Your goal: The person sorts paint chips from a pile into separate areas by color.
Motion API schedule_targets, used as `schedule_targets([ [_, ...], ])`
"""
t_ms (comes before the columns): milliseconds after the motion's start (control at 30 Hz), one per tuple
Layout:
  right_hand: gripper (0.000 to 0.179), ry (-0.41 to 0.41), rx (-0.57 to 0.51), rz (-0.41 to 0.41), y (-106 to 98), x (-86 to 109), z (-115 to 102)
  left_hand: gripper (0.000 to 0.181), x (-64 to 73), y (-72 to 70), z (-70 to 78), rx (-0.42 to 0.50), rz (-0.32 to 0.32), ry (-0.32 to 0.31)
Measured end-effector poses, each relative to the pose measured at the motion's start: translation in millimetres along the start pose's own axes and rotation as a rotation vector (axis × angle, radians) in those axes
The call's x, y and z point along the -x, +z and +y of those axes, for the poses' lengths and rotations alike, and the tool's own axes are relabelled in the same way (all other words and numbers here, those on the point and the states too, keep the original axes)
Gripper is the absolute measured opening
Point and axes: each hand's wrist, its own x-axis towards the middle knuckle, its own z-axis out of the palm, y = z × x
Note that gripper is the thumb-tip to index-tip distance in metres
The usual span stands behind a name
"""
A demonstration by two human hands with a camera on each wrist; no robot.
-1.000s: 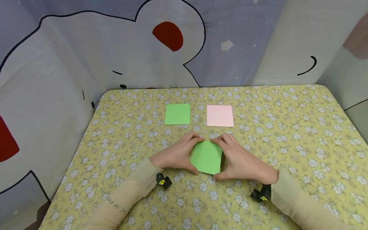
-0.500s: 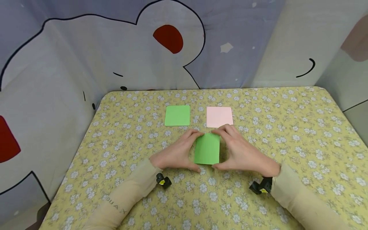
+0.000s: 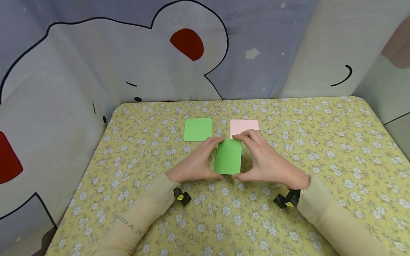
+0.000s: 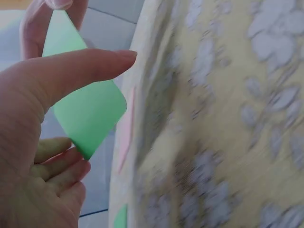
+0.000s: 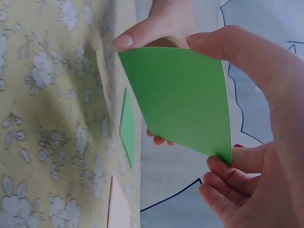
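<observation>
A plain green square of paper point(image 3: 228, 156) is held up off the table between both hands. My left hand point(image 3: 200, 161) holds its left side, fingers at the far corner and thumb by the near one. On the opposite side my right hand point(image 3: 267, 161) holds it the same way, its thumb point(image 5: 213, 42) at the near edge and its fingers point(image 5: 228, 173) at the far corner. In the right wrist view the paper looks smooth and slightly bowed. Behind the hands lie a flat green square point(image 3: 198, 129) and a pink square point(image 3: 244, 126), the pink one partly covered by my right fingers.
The table wears a yellow cloth point(image 3: 320, 185) with white flowers. A printed curtain point(image 3: 256, 32) hangs along the back and both sides. Each wrist carries a small black camera mount, one being the left mount point(image 3: 182, 196).
Both hands have carried the green paper away from me, toward the two flat squares. The paper has tilted, and my right fingers now overlap the pink square in the head view.
</observation>
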Motion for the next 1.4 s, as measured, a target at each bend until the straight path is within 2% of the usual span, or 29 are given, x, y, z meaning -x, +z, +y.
schedule_targets([
  [167,0.106,0.001,-0.001,0.005,-3,-6.9,1,0.114,1.9,-14.2,-0.3,-0.006,0.035,-0.035],
  [400,0.109,0.004,-0.005,-0.009,-7,-18.1,1,0.112,5.2,-37.2,-0.8,-0.031,0.080,-0.048],
  [700,0.109,-0.008,0.029,0.013,-8,-41.4,5,0.111,9.5,-65.7,-0.9,-0.060,0.117,-0.084],
  [1133,0.109,0.049,0.048,-0.016,-1,-100.4,17,0.109,-6.4,-110.9,-21.2,-0.155,0.128,-0.147],
  [1400,0.106,0.138,-0.009,-0.112,5,-131.5,27,0.107,-19.4,-124.8,-41.8,-0.187,0.105,-0.189],
])
